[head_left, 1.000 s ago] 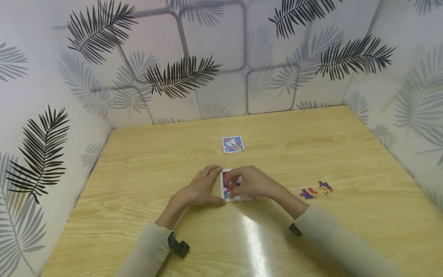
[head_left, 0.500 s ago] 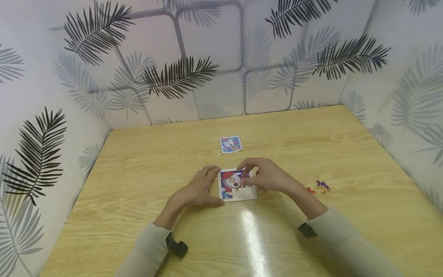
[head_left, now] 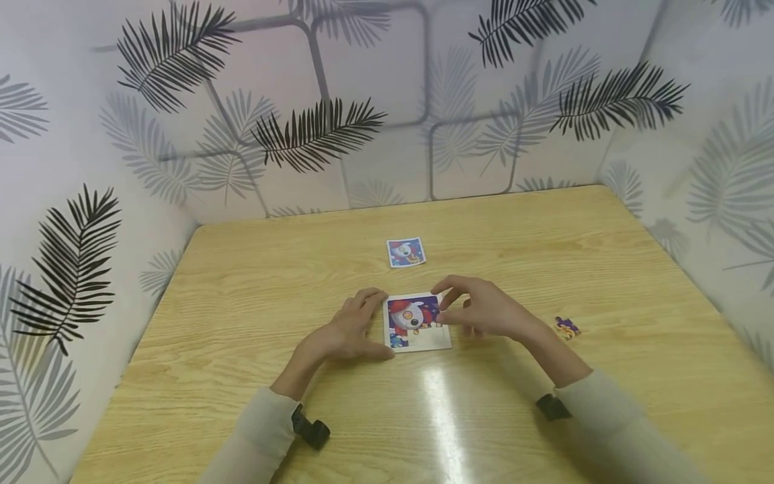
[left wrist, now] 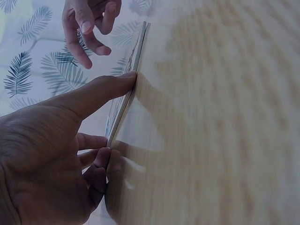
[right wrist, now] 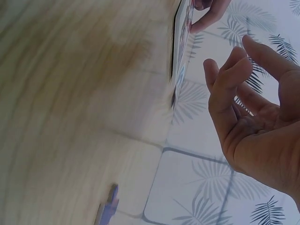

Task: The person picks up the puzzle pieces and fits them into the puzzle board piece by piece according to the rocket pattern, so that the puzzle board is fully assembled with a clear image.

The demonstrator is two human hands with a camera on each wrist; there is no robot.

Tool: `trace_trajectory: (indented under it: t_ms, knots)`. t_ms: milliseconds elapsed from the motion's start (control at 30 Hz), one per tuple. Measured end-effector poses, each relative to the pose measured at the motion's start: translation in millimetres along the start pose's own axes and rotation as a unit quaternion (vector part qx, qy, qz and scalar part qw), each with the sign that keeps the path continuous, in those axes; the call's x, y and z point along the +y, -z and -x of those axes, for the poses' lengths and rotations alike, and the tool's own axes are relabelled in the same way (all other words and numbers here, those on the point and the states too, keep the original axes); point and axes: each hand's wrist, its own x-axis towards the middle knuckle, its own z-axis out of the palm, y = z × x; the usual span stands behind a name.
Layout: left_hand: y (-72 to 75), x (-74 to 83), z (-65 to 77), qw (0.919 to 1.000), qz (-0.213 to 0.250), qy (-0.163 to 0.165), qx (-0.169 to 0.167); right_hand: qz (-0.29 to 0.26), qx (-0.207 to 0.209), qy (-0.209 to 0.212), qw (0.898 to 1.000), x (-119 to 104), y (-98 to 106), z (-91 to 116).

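A small jigsaw puzzle in a white-bordered tray [head_left: 406, 324] lies flat in the middle of the table. It shows a white and red cartoon figure on dark blue, with a bare pale area at lower right. My left hand [head_left: 353, 329] holds the tray's left side, thumb at the near corner and index finger at the far one. In the left wrist view, the thumb meets the tray's edge [left wrist: 129, 93]. Above the tray's right edge hovers my right hand [head_left: 484, 309], thumb and index finger apart. Nothing shows between the fingers in the right wrist view.
A loose puzzle piece [head_left: 567, 327] in purple and yellow lies to the right, beyond my right forearm. Behind the tray sits a small square picture card [head_left: 406, 253]. The wooden table [head_left: 272, 269] meets a leaf-patterned backdrop [head_left: 387, 154] at the back.
My right hand has moved right, from over the tray to its right edge, uncovering the picture. A red and purple loose piece is now hidden by my right forearm. The left hand stays put.
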Motion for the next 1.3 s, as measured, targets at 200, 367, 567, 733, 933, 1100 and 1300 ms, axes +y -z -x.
trace_trajectory:
  t_ms: [200,367,567,733,933,1100,1300]
  knots:
    - [0.7,0.7,-0.7,1.0000,-0.002,-0.002,0.001,-0.012,0.004,-0.003,1.000,8,10,8]
    - [1.7,0.1,-0.7,1.0000,-0.001,-0.003,0.003,-0.012,0.010,-0.005,1.000,16,17,11]
    - [1.9,0.4,-0.4,1.0000,0.004,-0.003,0.005,-0.008,0.013,-0.007,1.000,21,23,14]
    - [0.4,0.0,0.3,0.9999,0.010,-0.002,0.003,-0.006,0.011,-0.010,1.000,26,28,18]
    - [0.0,-2.0,0.2,0.9999,0.007,-0.002,0.009,-0.007,0.013,-0.016,1.000,32,35,24]
    - [-0.2,-3.4,-0.1,0.9999,0.009,-0.005,0.012,-0.013,0.003,-0.022,1.000,37,42,28]
    - [0.1,-2.9,1.5,0.9999,0.010,-0.009,0.008,-0.012,-0.008,-0.049,0.999,44,46,38]
